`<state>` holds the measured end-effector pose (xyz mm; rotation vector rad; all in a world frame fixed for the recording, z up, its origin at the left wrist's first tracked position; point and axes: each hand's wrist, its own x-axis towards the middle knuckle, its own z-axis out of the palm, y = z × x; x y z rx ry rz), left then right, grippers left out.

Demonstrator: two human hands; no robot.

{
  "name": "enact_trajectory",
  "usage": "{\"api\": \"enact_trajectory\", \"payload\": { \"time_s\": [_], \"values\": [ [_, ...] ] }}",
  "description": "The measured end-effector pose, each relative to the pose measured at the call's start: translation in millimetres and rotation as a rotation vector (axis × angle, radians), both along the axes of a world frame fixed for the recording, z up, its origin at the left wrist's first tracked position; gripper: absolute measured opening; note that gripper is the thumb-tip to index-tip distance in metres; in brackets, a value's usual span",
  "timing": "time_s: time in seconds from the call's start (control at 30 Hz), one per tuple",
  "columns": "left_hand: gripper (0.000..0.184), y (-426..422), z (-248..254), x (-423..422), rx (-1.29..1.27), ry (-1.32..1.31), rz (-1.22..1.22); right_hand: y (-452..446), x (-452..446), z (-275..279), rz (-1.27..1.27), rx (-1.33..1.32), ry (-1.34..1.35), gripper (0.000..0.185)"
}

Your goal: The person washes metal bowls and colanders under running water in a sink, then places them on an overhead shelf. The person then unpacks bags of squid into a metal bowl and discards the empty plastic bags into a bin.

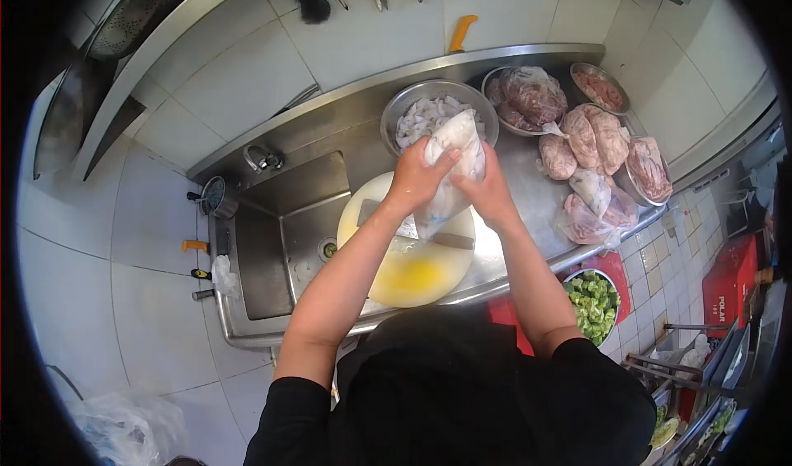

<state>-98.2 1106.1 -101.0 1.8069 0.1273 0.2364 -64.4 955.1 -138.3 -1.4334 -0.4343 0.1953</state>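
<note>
Both my left hand (417, 176) and my right hand (488, 187) are closed around a whitish piece of seafood (462, 140) in clear plastic, its exact kind hard to make out. They hold it tilted, above the far edge of a round cutting board (371, 272) with a yellow stain. On the board lies a cleaver (452, 241), its blade partly hidden by my left forearm and the hanging plastic. Just beyond my hands, a metal bowl (489, 107) contains white cut pieces (421, 120).
Left of the board is a steel sink (262, 276) with a faucet (264, 159). Bagged meat (594, 136) and a bowl of dark meat (528, 95) stand at the right of the counter. Chopped greens (592, 305) fill a bowl below the counter edge. An orange-handled tool (462, 33) rests behind.
</note>
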Motion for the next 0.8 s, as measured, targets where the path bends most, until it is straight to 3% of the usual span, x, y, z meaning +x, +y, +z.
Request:
{"api": "enact_trajectory", "payload": {
  "time_s": [0.3,0.6,0.8],
  "values": [
    [0.038,8.9,-8.5,2.2,0.202,-0.099,-0.060,8.3,-0.1,3.3,0.155,0.045,0.127,0.068],
    [0.045,13.8,-24.7,-1.5,-0.212,0.095,-0.075,5.4,8.4,-21.1,0.276,0.074,0.327,0.067],
    [0.048,15.7,-34.2,3.6,-0.159,0.100,-0.057,11.3,-3.2,-7.5,0.209,0.074,0.334,0.063]
  ]
}}
